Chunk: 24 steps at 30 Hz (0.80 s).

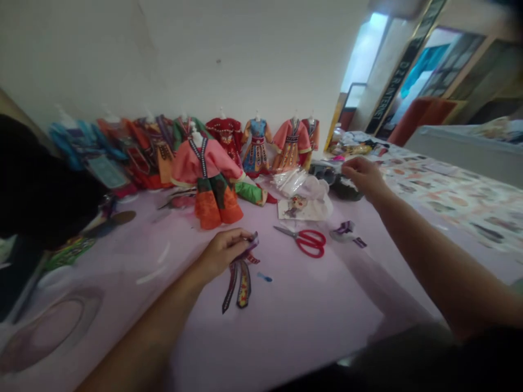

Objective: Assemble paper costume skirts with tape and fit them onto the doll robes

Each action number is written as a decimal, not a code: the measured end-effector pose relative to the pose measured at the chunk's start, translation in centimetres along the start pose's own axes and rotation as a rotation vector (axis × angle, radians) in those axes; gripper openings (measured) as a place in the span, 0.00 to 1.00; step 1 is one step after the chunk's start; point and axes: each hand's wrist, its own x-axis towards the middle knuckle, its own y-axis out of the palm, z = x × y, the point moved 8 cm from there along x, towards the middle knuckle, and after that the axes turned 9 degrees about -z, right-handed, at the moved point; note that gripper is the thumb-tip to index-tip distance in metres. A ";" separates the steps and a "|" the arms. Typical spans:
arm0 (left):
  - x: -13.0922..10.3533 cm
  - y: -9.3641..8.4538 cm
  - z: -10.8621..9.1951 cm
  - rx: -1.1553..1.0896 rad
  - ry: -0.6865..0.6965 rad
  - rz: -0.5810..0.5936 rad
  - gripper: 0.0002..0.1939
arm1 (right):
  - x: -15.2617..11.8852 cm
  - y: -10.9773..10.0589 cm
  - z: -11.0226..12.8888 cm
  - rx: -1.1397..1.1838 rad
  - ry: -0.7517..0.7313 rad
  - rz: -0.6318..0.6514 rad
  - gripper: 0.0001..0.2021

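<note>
My left hand (224,250) is closed in a pinch on a small purple ribbon (253,241). Patterned trim strips (244,286) with dark edges extend below its fingers; whether they are joined to the ribbon is unclear. Farther right, my right hand (365,175) is raised with its fingers pressed together, over a dark dish-like thing (345,189). What those fingers hold, if anything, is too small to see. Red-handled scissors (308,242) lie between the hands, beside a roll of purple-and-white ribbon (345,231). A little blue piece (265,277) rests near the strips.
A doll-size figure in a pink top and orange skirt (208,182) stands in front of several other dressed figures (257,144) along the wall. Clear plastic bags (291,179) and a printed card (300,208) lie behind the scissors. A patterned cloth (441,190) covers the table's right side.
</note>
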 end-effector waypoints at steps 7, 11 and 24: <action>-0.5 0.5 -0.7 0.031 0.028 0.021 0.15 | -18.4 11.4 12.4 0.601 -0.047 0.927 0.17; -0.6 0.0 -1.5 0.091 0.122 -0.033 0.11 | -22.2 14.2 13.7 0.773 0.097 1.083 0.15; 0.4 -0.6 -0.6 0.061 0.171 -0.067 0.11 | -24.0 15.5 11.7 1.063 0.559 0.880 0.18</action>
